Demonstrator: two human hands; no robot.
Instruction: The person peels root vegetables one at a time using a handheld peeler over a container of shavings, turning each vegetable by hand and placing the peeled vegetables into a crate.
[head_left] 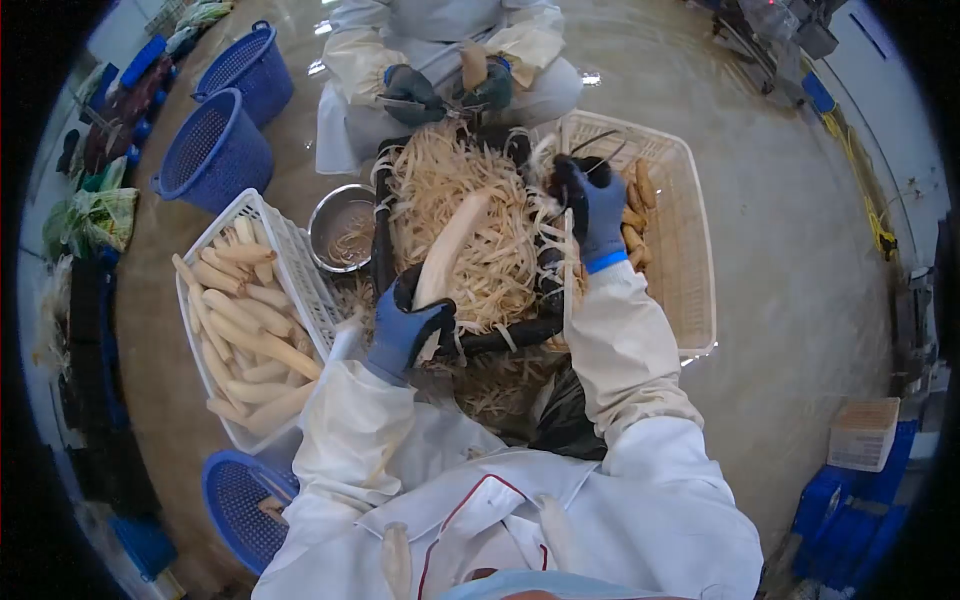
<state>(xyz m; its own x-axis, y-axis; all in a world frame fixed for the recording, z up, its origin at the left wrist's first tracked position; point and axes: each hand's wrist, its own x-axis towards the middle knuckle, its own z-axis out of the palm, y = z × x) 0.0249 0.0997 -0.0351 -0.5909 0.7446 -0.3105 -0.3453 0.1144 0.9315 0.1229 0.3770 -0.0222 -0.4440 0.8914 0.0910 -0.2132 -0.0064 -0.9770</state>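
My left hand (408,325), in a blue and black glove, is wrapped around the lower end of a long, pale, peeled root (450,245). The root leans up and to the right over a heap of peel strips (500,280), which fills a black-rimmed container (500,338). My right hand (597,205), gloved alike, is raised at the container's right edge with its fingers curled. What it grips is hidden; pale strips hang beside it. Behind it, unpeeled brown roots (640,190) lie in a cream crate (685,250).
A white crate (310,265) of peeled roots stands at left, beside a steel bowl (342,228). Blue baskets (215,160) stand beyond, and another blue basket (235,510) sits nearer me. Opposite, a co-worker's gloved hands (450,95) hold a root (473,65).
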